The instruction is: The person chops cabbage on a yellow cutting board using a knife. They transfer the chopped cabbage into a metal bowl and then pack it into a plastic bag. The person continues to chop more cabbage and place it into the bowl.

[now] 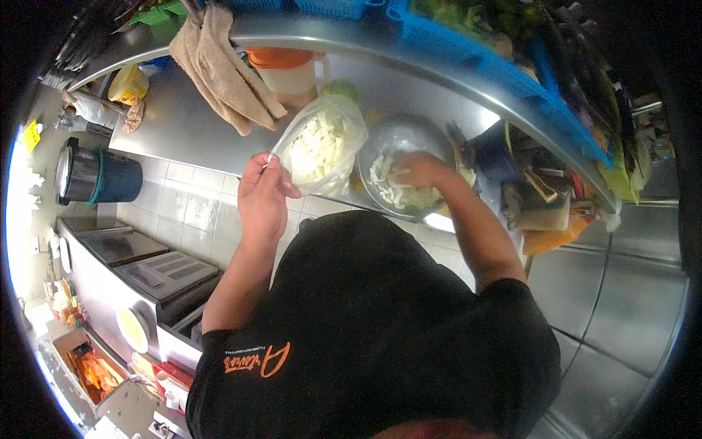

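My left hand (269, 178) pinches the rim of a clear plastic bag (356, 118) and keeps its mouth spread. Pale, cut vegetable strips (317, 149) fill much of the bag. To its right, a round stainless steel bowl (403, 129) rests on the metal counter. My right hand (419, 171) reaches down into this bowl, among more of the pale strips (400, 192). Its fingertips are partly hidden by blur and strips, so whether they grip any is unclear.
Behind the bag stand a plastic pitcher (285, 68) with an orange lid and a green round vegetable or fruit (341, 89). A tan towel (211, 71) hangs from the overhead shelf (329, 44). Dark containers (493, 148) crowd the bowl's right side. Blue baskets (493, 60) line the shelf.
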{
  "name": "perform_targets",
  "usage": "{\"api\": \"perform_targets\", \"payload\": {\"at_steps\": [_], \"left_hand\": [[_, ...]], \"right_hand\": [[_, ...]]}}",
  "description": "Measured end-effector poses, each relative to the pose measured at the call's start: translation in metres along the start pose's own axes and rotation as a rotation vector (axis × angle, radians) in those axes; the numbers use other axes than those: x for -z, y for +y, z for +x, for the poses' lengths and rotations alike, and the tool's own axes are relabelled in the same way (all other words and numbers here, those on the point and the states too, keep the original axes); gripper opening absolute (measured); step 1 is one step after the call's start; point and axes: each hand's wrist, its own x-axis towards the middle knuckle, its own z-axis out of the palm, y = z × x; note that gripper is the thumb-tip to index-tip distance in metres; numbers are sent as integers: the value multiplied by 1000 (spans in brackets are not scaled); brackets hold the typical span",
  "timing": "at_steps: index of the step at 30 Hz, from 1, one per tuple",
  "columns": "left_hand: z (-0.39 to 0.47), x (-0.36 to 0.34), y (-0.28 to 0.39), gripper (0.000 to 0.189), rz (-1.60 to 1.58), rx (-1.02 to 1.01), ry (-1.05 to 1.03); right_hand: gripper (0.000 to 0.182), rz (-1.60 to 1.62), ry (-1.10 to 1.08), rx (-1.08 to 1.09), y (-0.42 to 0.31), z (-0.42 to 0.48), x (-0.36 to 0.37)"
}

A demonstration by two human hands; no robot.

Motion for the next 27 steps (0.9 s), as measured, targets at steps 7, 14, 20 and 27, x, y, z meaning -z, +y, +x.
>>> {"api": "perform_targets", "payload": {"at_steps": [7, 14, 20, 27], "left_hand": [[-2, 9, -10, 9, -31, 3, 26], [-8, 1, -8, 10, -17, -1, 19], [-6, -11, -1, 13, 12, 6, 21], [-2, -31, -2, 16, 73, 83, -3]], "right_hand": [[76, -97, 210, 113, -6, -61, -19], [49, -158, 368, 88, -22, -19, -49], [39, 289, 477, -121, 67, 6, -57], [43, 1357, 810, -15, 30, -53, 28]]}}
